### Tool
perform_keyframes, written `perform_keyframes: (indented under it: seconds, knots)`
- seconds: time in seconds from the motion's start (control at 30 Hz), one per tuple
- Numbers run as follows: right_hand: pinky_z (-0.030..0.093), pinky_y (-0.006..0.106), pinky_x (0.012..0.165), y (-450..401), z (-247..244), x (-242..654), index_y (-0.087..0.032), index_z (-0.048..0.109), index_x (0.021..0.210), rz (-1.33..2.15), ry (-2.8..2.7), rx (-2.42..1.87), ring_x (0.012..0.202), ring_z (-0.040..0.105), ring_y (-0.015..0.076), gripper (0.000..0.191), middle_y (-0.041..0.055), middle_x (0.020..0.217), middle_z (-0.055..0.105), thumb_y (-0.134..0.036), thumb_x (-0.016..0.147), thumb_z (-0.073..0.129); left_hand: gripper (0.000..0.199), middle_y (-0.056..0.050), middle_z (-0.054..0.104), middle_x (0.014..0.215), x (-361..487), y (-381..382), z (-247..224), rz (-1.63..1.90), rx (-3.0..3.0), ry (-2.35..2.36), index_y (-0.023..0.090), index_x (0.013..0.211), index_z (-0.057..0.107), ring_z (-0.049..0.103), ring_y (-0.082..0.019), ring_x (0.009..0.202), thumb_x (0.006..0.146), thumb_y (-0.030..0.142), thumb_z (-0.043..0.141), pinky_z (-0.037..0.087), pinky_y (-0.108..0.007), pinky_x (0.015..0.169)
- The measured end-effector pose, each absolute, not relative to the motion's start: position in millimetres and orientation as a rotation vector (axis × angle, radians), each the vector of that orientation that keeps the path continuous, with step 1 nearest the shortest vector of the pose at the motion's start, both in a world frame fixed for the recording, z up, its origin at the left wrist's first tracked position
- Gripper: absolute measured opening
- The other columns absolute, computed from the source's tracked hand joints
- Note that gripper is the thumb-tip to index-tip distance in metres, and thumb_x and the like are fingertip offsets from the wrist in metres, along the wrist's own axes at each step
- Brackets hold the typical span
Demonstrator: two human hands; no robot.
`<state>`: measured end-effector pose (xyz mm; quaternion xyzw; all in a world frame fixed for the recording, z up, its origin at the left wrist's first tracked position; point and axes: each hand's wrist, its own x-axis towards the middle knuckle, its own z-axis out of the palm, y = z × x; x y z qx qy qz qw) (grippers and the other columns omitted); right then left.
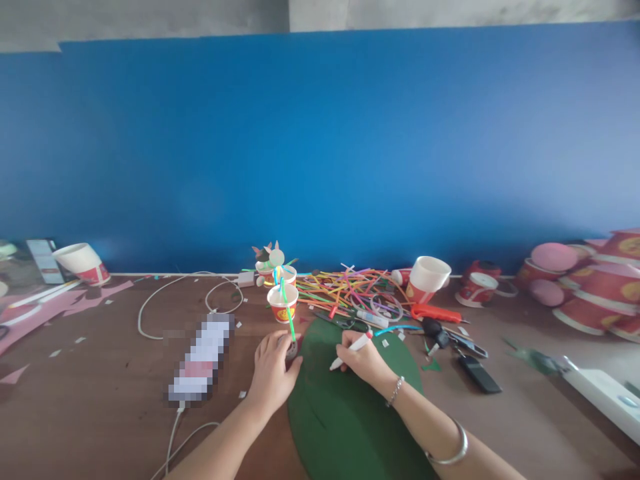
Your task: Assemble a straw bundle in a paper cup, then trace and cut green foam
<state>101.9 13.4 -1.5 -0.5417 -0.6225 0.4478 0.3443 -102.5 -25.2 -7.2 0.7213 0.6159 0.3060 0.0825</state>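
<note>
At the near middle of the brown worktop (100,413), a green sheet (345,427) is lying. Over it, the right hand (365,363) is pinching a white marker (359,344) between thumb and fingers, the tip pointing left; whether it is touching the sheet, I cannot tell. At the sheet's left edge, the left hand (273,373) is holding a small round piece (292,348) between thumb and bent fingers, and a green straw (287,310) is rising there, crossing in front of the paper cup (276,301) just beyond. The sheet could be sliding if the right forearm drags across it. A bump from the left hand could be bending the straw or tipping the cup.
</note>
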Motion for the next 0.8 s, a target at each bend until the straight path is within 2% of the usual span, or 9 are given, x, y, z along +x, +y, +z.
perform_keyframes:
  seconds: [0.27, 0.8]
  knots:
    - [0.032, 0.018, 0.04, 11.7, 2.1, 100.1, -0.021, 0.038, 0.053, 1.104, -1.627, -1.446, 0.045, 0.058, 0.0131, 0.018, -0.0042, 0.04, 0.054, -0.021, 0.068, 0.049, 0.038, -0.003, 0.058, 0.108, -102.8, -25.0, -7.8, 0.917, 2.164, 1.849, 0.03, 0.11, 0.056, 0.05, -0.024, 0.106, 0.074, 0.017, 0.057, 0.038, -0.042, 0.092]
    - [0.032, 0.02, 0.043, 12.7, 4.2, 99.7, -0.021, 0.039, 0.055, 1.002, -1.631, -1.48, 0.045, 0.05, 0.0109, 0.023, -0.001, 0.049, 0.062, -0.029, 0.074, 0.051, 0.037, -0.003, 0.057, 0.108, -102.2, -24.3, -8.2, 0.912, 2.173, 1.848, 0.03, 0.109, 0.056, 0.05, -0.024, 0.106, 0.074, 0.016, 0.057, 0.038, -0.042, 0.092]
